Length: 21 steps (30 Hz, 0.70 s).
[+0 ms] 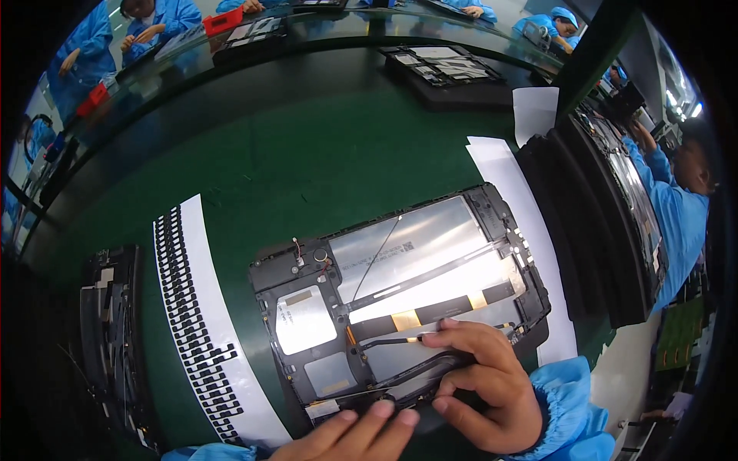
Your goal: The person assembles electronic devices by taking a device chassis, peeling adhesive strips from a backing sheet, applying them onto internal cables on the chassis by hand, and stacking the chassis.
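An opened tablet (pixel 369 303) lies tilted on the green work surface, its silver battery plates, black frame and thin cables showing. Along its near edge rest the fingertips of my left hand (pixel 346 438), stretched out with nothing in them; the rest of that hand is cut off by the lower rim. Over the near right part of the tablet is my right hand (pixel 492 384), fingers bent and apart. Its upper fingertips touch down by a black cable (pixel 392 340) with gold ends. Lower down, the thumb and another finger lie close to the tablet's near edge.
Left of the tablet lies a white strip (pixel 231 353) carrying rows of small black pieces. Another opened device (pixel 111 346) stands at far left. White sheets (pixel 500 165) and stacked black foam (pixel 569 223) are to the right. A further opened tablet (pixel 446 65) lies behind. Co-workers in blue surround the bench.
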Motion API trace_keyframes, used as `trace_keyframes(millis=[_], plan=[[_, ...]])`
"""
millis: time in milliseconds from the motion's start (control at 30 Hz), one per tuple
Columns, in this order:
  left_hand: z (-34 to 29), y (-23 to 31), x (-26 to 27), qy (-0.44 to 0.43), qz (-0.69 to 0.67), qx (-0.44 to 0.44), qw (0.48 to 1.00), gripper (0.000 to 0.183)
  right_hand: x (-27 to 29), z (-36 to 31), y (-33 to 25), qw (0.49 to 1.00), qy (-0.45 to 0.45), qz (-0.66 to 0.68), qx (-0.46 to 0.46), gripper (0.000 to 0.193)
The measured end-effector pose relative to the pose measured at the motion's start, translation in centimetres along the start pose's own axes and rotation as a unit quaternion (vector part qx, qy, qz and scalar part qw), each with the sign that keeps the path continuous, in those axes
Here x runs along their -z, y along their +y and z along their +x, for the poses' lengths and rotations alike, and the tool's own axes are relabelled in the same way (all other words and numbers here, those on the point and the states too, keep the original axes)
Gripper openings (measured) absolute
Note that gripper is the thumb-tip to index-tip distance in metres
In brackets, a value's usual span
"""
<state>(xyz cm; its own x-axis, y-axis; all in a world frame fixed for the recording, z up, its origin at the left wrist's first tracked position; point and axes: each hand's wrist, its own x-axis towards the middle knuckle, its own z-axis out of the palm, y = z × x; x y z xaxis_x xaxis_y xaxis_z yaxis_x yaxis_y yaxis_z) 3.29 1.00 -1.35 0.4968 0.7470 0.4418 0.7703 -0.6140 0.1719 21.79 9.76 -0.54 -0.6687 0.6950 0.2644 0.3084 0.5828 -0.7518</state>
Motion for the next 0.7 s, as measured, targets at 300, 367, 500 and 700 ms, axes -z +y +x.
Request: trace_keyframes(millis=[300,367,500,700], plan=[[0.4,0.3,-0.6,-0.050,0.003,-0.042,0.998,0.031,1.2,-0.4,-0.1,0.990,0.021,0.038,-0.132,0.017],[0.5,0.3,-0.8,-0.050,-0.010,-0.037,0.998,0.031,1.4,-0.4,-0.1,0.995,0.001,0.051,-0.090,0.019],[0.6,0.4,-0.9,-0.042,-0.008,-0.041,0.998,0.031,1.0,-0.3,0.1,0.998,-0.030,-0.057,-0.013,0.020],[0.4,0.5,-0.9,-0.035,0.009,-0.040,0.999,0.030,0.2,-0.6,0.1,0.997,-0.005,-0.076,0.003,0.017]])
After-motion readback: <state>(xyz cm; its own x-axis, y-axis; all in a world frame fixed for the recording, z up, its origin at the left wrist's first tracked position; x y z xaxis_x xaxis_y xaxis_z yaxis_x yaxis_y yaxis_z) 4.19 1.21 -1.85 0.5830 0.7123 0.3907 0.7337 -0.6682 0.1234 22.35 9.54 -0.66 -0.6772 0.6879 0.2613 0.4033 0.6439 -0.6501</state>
